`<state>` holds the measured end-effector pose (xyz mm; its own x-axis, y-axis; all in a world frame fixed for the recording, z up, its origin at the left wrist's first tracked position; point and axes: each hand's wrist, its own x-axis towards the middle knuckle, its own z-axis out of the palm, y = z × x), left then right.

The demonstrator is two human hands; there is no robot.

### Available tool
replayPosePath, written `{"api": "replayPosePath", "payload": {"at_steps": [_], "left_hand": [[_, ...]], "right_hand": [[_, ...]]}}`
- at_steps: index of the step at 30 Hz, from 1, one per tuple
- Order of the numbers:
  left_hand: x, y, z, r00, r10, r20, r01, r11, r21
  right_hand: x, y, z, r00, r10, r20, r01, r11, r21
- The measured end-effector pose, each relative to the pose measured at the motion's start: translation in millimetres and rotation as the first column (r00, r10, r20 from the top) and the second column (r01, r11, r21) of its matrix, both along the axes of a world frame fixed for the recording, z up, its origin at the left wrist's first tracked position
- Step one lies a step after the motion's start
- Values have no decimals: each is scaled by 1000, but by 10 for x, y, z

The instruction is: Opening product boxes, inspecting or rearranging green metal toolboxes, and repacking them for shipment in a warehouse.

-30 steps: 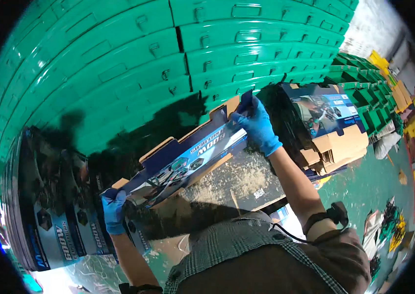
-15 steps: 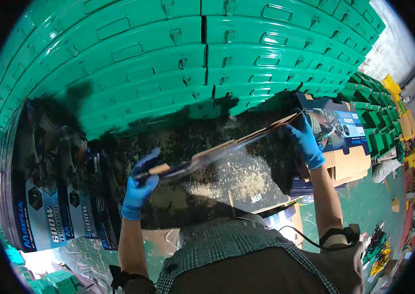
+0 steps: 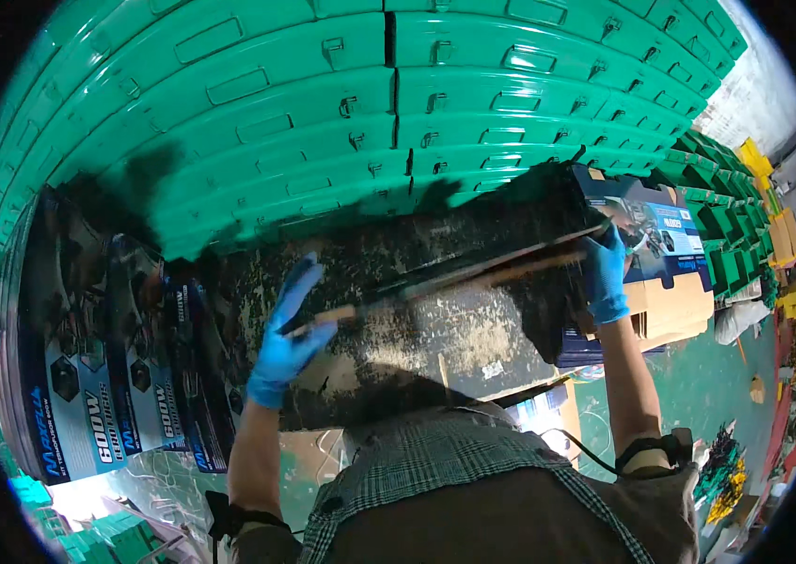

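Note:
Both my hands wear blue gloves and hold a flattened printed cardboard box [image 3: 454, 274] edge-on in front of me, so it shows as a thin dark strip. My left hand [image 3: 287, 331] grips its left end with the fingers spread upward. My right hand [image 3: 606, 273] grips its right end. Below the box lies a worn, speckled work surface [image 3: 454, 343].
A wall of stacked green plastic cases [image 3: 351, 122] fills the background. Printed blue and black boxes [image 3: 102, 376] stand in a row at the left. More printed and plain cardboard boxes [image 3: 666, 273] sit at the right, with green bins [image 3: 732, 221] and yellow items beyond them.
The flat box has tipped from showing its printed face to edge-on and nearly level. My left hand rose and moved right; my right hand swung out to the right.

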<state>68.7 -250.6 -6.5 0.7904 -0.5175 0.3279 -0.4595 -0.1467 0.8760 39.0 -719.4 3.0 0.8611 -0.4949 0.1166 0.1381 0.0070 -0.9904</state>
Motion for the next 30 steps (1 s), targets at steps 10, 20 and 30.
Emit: {"api": "replayPosePath", "payload": {"at_steps": [10, 20, 30], "left_hand": [[238, 11, 209, 973, 82, -216, -147, 941, -303], [738, -247, -2, 895, 443, -50, -443, 896, 25], [1324, -315, -733, 936, 351, 24, -352, 936, 10]], "right_hand": [[-401, -39, 458, 778, 510, -368, -618, 729, -296], [179, 378, 96, 983, 162, -85, -176, 964, -198], [1032, 462, -395, 918, 346, -195, -377, 912, -158]]}}
